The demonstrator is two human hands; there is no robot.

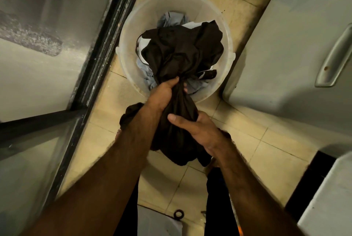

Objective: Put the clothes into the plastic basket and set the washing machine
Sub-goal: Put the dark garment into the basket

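Head: left hand point(164, 93), right hand point(199, 128) clench dark garment point(182, 48).

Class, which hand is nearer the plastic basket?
Left. The left hand grips the dark garment at the near rim of the plastic basket; the right hand grips it farther back.

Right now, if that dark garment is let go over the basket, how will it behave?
Probably floppy: the dark garment bunches where the left hand and right hand squeeze it. It would likely slump loosely onto the pale clothes in the plastic basket. Its tail hangs below the hands, so part may trail outside the rim.
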